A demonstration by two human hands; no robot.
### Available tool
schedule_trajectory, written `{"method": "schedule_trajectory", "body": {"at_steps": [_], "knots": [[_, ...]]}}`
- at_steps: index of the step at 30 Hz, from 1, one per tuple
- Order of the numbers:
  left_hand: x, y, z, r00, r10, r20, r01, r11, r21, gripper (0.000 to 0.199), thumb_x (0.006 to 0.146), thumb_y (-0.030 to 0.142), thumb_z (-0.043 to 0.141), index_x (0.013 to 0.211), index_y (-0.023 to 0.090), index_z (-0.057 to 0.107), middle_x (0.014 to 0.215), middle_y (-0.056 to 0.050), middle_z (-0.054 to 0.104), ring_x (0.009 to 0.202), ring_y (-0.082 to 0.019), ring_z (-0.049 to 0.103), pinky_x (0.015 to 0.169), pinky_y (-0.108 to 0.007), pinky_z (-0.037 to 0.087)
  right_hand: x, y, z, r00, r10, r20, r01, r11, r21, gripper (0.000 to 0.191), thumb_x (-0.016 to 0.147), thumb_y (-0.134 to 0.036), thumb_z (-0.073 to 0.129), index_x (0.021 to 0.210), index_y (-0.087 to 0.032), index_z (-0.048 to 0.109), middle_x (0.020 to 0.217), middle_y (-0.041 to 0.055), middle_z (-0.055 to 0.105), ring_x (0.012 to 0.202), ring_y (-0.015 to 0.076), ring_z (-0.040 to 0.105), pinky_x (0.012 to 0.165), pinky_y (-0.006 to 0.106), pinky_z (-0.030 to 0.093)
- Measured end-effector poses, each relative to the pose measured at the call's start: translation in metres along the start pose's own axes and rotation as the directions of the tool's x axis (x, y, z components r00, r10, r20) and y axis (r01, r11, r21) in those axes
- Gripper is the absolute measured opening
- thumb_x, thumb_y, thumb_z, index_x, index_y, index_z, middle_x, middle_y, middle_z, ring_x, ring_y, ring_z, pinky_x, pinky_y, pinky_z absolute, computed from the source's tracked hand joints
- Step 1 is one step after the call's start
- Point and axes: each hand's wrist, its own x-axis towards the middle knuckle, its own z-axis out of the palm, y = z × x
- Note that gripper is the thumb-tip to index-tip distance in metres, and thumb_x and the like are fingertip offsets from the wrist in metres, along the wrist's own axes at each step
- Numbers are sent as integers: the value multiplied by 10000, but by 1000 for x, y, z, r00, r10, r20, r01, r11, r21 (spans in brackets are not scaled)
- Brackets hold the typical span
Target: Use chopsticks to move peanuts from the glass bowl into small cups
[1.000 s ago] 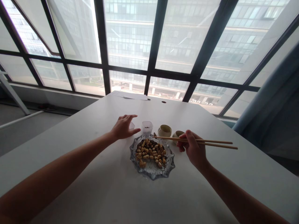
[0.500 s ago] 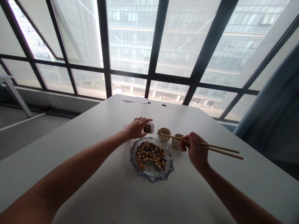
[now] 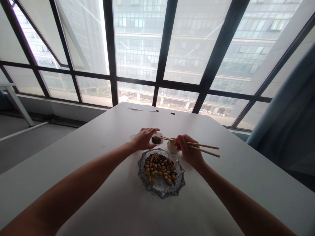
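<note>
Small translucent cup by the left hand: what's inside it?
Dark, seed-like pieces show inside the small cup. The left hand hides its left part, and anything beneath the top layer is covered.

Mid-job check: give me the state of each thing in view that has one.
Left hand: closed around the clear cup
Right hand: closed on the chopsticks
Chopsticks: tips close together, at the clear cup's mouth
Clear cup: holding dark pieces, apparently tilted
Pale bowl: upright, contents hidden
Glass dish: upright, nuts toward its far side
Upper-left window pane: tilted open
Curtain: gathered at right
</note>
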Motion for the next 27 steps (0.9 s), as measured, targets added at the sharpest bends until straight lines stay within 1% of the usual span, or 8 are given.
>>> {"method": "schedule_trajectory", "body": {"at_steps": [3, 5, 8, 11, 16, 20, 25, 27], "knots": [[2, -2, -1, 997, -57, 48, 59, 998, -28, 689, 748, 348, 752, 1344, 151, 470, 1245, -146, 669, 1141, -308, 635, 1023, -475, 428, -4, -15, -22, 997, 81, -14, -79, 990, 119, 542, 863, -701, 545, 677, -201, 638, 530, 40, 639, 474, 156, 582, 458, 267, 483], [6, -4, -1, 989, -105, 102, 109, 994, -26, 664, 763, 389, 737, 1329, 145, 490, 1215, -147, 690, 1110, -308, 656, 1015, -467, 435, -9, -26, -39, 986, 143, 90, -155, 979, 134, 581, 821, -738, 565, 627, -193, 629, 470, 36, 617, 414, 141, 548, 416, 255, 453], [13, -6, -4, 968, -171, 183, 174, 985, 1, 677, 772, 446, 726, 1334, 142, 500, 1196, -143, 706, 1085, -311, 673, 1011, -472, 437, -15, -37, -55, 874, 265, 408, -312, 949, 52, 635, 780, -776, 573, 579, -175, 608, 409, 25, 572, 361, 125, 521, 371, 229, 402], [14, -7, -11, 958, -184, 218, 185, 983, 18, 726, 778, 548, 701, 1351, 150, 498, 1232, -144, 693, 1123, -323, 654, 1021, -499, 427, -19, -36, -52, 802, 316, 506, -356, 934, -19, 656, 775, -790, 559, 579, -165, 591, 407, 12, 555, 355, 108, 509, 361, 205, 372], [-15, -16, -25, 986, -169, 10, 169, 985, 18, 676, 835, 697, 548, 1251, 166, 592, 1237, -147, 679, 1147, -327, 627, 1020, -520, 435, -20, -20, -32, 916, 231, 327, -262, 963, 53, 611, 817, -756, 544, 644, -173, 598, 460, 15, 596, 398, 116, 544, 397, 214, 429], [-52, -30, -19, 937, -266, -226, 262, 964, -46, 609, 867, 687, 507, 1181, 176, 610, 1189, -141, 681, 1119, -320, 628, 982, -524, 470, -22, -19, -30, 961, 196, 197, -222, 968, 119, 588, 823, -733, 567, 664, -170, 620, 477, 21, 613, 414, 116, 560, 411, 212, 443], [-76, -43, 9, 896, -337, -288, 298, 939, -172, 599, 825, 636, 593, 1192, 163, 574, 1183, -155, 655, 1117, -312, 625, 988, -484, 497, -29, -30, -37, 825, 248, 507, -341, 935, 97, 613, 816, -749, 555, 613, -171, 587, 424, 13, 573, 360, 118, 540, 354, 204, 405], [-77, -45, 17, 895, -351, -274, 304, 932, -198, 615, 804, 606, 632, 1223, 162, 552, 1217, -158, 640, 1129, -311, 622, 992, -479, 501, -30, -29, -36, 815, 254, 521, -340, 938, 74, 612, 824, -747, 547, 620, -171, 581, 429, 11, 572, 363, 114, 538, 355, 198, 401]]}}
